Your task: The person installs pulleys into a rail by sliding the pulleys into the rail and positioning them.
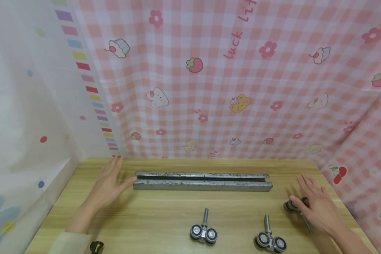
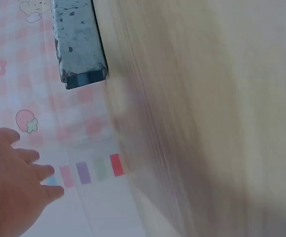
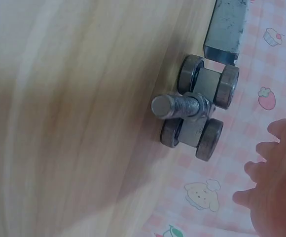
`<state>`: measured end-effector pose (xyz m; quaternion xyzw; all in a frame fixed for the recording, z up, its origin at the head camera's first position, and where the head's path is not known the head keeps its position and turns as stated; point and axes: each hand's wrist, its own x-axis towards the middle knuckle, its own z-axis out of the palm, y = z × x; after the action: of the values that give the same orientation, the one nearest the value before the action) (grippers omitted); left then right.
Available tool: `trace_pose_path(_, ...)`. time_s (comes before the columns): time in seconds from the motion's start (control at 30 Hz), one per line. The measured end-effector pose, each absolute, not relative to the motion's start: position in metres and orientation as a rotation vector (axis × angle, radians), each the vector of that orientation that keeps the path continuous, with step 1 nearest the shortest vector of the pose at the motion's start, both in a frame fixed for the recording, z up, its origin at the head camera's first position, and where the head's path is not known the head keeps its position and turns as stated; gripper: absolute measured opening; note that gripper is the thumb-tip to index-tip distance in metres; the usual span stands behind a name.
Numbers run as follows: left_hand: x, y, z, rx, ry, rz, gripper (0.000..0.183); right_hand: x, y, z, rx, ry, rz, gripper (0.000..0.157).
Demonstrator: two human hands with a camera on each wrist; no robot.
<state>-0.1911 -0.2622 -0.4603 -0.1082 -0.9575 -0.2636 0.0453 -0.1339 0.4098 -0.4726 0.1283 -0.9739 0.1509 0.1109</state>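
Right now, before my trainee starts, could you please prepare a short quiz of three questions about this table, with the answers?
1. How many roller trolleys show in the head view?
2. True or false: the slotted steel rail lies between the left hand and the right hand.
3. Which is nearest to the right hand: A) the rail, B) a trolley, C) the left hand?

Key: 1. Three. 2. True. 3. B.
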Motion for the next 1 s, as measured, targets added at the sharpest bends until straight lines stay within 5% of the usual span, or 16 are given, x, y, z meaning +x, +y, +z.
trace_pose_path(0.43,-0.202,-0.248,-0.461,-0.320,-2.977,-0.915,0.119,-0.105,0.417,-0.471,0.257,-2.908,0.476,0.077)
trace_pose_path(1.0,-0.212,-0.239,-0.472,-0.414,-3.023,-1.128,0.114,-0.087,0.417,-0.474,0.071,-3.002,0.392,0.070)
